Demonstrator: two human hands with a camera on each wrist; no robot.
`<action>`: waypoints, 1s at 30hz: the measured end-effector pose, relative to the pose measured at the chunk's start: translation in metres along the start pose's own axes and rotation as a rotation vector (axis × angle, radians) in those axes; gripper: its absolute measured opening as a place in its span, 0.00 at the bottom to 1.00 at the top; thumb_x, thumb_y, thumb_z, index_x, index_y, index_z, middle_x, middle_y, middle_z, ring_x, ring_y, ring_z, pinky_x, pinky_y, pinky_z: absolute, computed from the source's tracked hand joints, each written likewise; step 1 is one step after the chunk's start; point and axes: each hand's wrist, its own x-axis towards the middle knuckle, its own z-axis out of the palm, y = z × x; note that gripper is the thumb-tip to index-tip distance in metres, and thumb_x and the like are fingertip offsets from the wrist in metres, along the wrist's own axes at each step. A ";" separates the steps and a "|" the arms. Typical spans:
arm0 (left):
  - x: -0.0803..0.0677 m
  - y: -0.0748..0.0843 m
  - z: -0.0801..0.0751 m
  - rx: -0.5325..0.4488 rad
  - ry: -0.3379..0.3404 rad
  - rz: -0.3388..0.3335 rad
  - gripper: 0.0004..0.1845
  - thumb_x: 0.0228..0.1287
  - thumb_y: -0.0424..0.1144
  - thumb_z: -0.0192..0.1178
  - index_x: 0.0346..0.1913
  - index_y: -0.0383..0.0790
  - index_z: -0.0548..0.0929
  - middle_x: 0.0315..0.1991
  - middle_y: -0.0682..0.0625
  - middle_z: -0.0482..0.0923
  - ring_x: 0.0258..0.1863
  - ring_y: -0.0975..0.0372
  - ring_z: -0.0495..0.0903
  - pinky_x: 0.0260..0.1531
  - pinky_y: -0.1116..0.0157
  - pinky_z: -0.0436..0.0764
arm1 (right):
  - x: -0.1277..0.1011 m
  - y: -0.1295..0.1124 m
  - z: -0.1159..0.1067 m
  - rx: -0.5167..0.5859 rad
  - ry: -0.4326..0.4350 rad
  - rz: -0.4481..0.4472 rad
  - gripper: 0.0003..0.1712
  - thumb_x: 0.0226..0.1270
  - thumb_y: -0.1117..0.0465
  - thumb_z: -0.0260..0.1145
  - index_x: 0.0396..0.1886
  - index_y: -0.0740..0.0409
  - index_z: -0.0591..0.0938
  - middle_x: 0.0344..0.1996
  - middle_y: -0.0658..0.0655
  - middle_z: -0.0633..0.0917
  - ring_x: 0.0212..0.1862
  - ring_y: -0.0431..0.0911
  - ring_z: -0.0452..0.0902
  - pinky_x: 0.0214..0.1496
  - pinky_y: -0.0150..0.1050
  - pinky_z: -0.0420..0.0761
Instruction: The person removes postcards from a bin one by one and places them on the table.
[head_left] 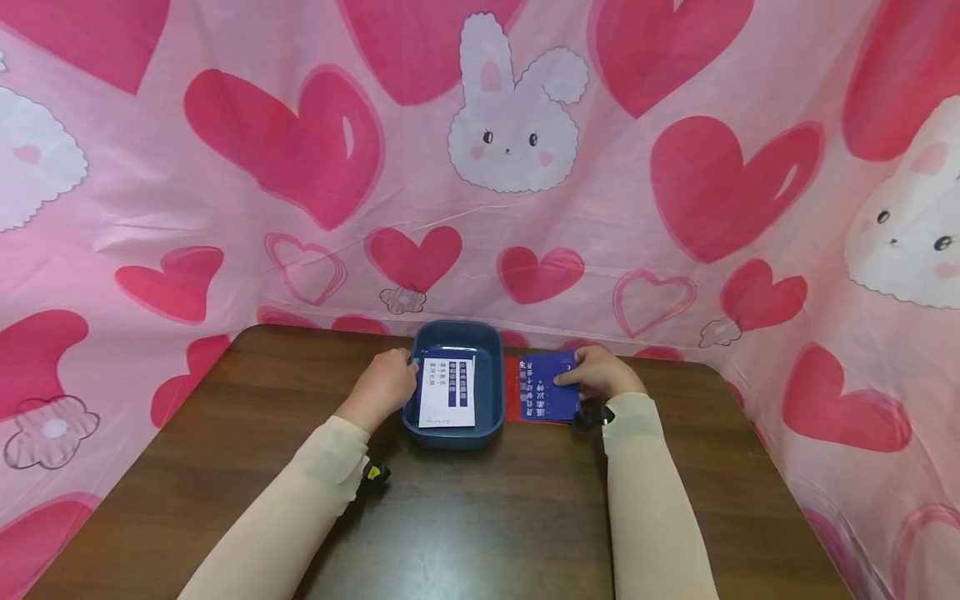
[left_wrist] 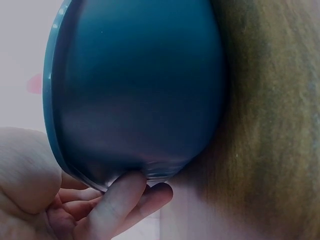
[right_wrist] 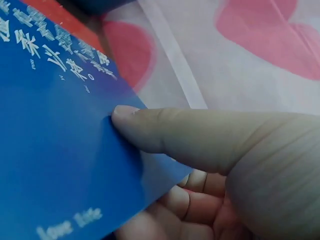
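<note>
A dark blue plastic tub [head_left: 487,417] stands mid-table with a white card [head_left: 448,392] printed in blue lying inside it. My left hand [head_left: 386,385] grips the tub's left rim, fingers curled under its edge [left_wrist: 120,195]. Right of the tub, my right hand [head_left: 600,373] pinches a blue card [head_left: 549,385] with white writing, thumb [right_wrist: 165,135] on top and fingers beneath. This blue card [right_wrist: 50,165] sits over a red card [head_left: 513,387] on the table.
The brown wooden table [head_left: 465,517] is backed and flanked by a pink cloth [head_left: 525,167] with hearts and rabbits. Small black wrist cameras [head_left: 375,473] are strapped to both forearms.
</note>
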 end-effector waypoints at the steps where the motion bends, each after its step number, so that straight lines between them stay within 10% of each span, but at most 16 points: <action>1: 0.000 0.000 0.000 0.001 0.001 0.002 0.29 0.90 0.42 0.55 0.82 0.27 0.72 0.77 0.28 0.78 0.71 0.36 0.84 0.74 0.35 0.82 | -0.001 -0.001 0.001 -0.046 0.018 0.001 0.23 0.69 0.55 0.85 0.48 0.64 0.81 0.45 0.62 0.92 0.41 0.50 0.91 0.46 0.44 0.96; 10: 0.000 -0.002 -0.002 0.007 0.003 0.006 0.29 0.91 0.42 0.55 0.83 0.27 0.71 0.78 0.28 0.77 0.75 0.34 0.82 0.75 0.35 0.80 | 0.000 -0.011 0.007 -0.254 0.122 0.060 0.28 0.63 0.50 0.89 0.37 0.57 0.76 0.31 0.57 0.84 0.35 0.50 0.83 0.35 0.39 0.85; 30: 0.001 -0.001 0.003 0.008 0.008 -0.019 0.30 0.91 0.44 0.55 0.84 0.32 0.71 0.80 0.32 0.77 0.75 0.35 0.82 0.74 0.37 0.82 | -0.011 0.001 -0.007 -0.115 0.054 0.072 0.35 0.67 0.44 0.86 0.55 0.58 0.74 0.52 0.62 0.85 0.51 0.57 0.86 0.52 0.49 0.96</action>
